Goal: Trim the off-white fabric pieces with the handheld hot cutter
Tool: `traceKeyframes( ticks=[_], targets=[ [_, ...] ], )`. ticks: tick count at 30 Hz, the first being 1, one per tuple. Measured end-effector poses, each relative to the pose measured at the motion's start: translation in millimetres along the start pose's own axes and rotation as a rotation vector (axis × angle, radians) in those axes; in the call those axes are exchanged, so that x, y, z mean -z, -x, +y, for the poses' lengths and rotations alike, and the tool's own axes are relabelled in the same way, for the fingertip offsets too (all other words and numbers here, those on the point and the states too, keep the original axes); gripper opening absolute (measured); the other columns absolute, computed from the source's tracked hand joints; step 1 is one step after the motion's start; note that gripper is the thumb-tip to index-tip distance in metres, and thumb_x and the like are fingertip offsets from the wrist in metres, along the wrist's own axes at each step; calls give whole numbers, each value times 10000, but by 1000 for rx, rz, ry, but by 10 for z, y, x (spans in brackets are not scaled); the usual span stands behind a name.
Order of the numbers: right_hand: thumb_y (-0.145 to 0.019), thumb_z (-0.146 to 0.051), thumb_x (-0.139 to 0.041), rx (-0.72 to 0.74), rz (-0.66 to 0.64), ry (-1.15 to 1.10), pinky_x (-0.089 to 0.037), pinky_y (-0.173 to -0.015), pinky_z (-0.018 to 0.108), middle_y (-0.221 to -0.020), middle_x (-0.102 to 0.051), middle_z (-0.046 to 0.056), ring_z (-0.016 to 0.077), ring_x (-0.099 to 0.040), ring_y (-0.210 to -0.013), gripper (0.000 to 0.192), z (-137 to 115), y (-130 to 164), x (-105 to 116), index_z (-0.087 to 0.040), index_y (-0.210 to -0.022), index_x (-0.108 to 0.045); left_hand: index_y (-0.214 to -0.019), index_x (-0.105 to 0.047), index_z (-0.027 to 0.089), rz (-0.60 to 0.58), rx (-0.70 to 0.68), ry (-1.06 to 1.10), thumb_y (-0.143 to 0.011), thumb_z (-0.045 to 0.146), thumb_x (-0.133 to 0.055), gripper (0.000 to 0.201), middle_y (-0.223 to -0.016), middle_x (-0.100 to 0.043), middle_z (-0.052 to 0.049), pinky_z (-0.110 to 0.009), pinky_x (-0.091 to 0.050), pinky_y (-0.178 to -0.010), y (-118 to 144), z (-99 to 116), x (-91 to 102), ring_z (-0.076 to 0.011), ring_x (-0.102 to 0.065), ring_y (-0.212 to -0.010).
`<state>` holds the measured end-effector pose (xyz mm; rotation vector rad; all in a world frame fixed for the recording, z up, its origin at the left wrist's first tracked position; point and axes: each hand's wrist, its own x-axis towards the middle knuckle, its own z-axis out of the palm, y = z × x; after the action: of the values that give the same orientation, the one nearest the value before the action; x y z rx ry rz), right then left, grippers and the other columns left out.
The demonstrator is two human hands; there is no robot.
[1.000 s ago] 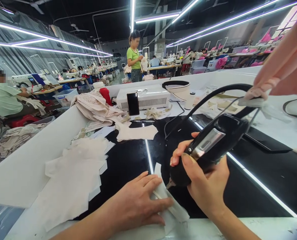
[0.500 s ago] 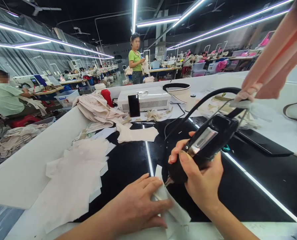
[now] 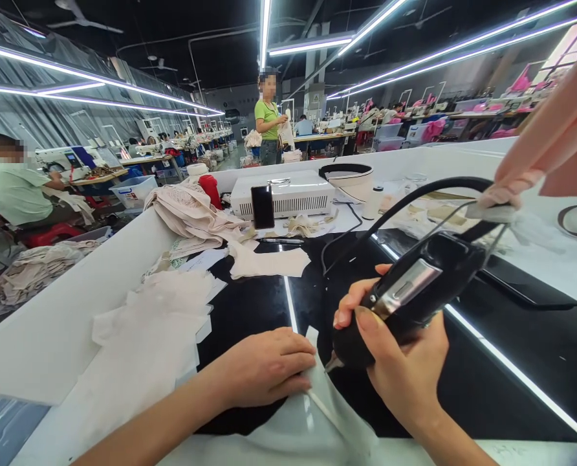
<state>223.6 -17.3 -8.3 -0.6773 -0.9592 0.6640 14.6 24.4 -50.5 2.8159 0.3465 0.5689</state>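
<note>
The glossy black table [image 3: 250,310] spreads out beyond both hands, with a heap of pale cut pieces [image 3: 147,336] left of the grip. The right hand [image 3: 405,369] wraps closed around the black corded cutting tool [image 3: 409,291], tilted so its tip [image 3: 334,362] meets the fabric. The white fabric piece [image 3: 317,414] lies directly under that tip; the left hand [image 3: 264,369], fingers curled, presses it flat beside the tip, apparently to stop it shifting.
</note>
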Motion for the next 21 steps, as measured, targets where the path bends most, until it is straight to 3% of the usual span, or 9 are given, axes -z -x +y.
traceKeyframes(
  ticks=[5, 11, 21],
  targets=[
    [-908, -235, -912, -7, -4, 1, -632, -585, 271, -874, -773, -60, 146, -717, -604, 443, -5, 0, 12, -328, -1276, -683, -1384, -704, 127, 3, 7, -7, -1243, 374, -468, 370, -1392, -771, -162, -399, -599, -1164, 63, 17, 4, -278, -748, -1282],
    [-926, -303, -928, 5, 6, -16, -622, -594, 277, -880, -764, -63, 146, -714, -623, 416, 40, -70, -12, -327, -1266, -689, -1320, -718, 127, 43, -13, -47, -1246, 375, -458, 366, -1345, -785, -153, -398, -617, -1137, 50, 22, -43, -273, -765, -1228],
    [-948, -257, -882, 28, -11, 46, -602, -589, 280, -881, -748, -61, 140, -701, -602, 362, 100, -94, -26, -324, -1227, -662, -1316, -715, 119, 54, -18, -41, -1235, 360, -501, 333, -1340, -781, -150, -397, -604, -1167, 51, 10, -76, -258, -763, -1230]
  ],
)
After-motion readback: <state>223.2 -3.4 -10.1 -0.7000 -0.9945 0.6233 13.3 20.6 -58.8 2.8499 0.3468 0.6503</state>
